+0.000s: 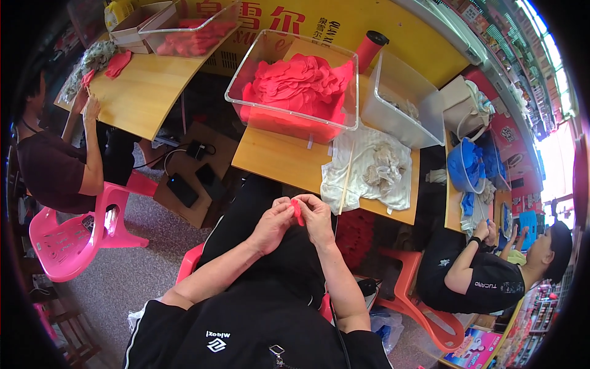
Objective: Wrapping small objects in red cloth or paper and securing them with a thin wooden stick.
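Above my lap, my left hand (275,225) and my right hand (318,220) meet with fingertips closed on a small folded piece of red fabric (297,212). Its exact shape is partly hidden by the fingers. Ahead of them on the wooden table (264,150) stands a clear plastic bin (230,95), heaped with flat red fabric pieces (298,83) with rounded edges. Right of that bin, a white cloth (335,175) lies over the table's front edge, with a crumpled beige bundle (384,166) and a thin wooden stick (347,178) on it.
A second clear bin (393,77) and a red tumbler (370,49) stand at the back. Two phones (182,190) and cables lie on a low board at left. A person (58,154) works at the left table, another (485,270) at the right beside a blue-filled tub (465,163).
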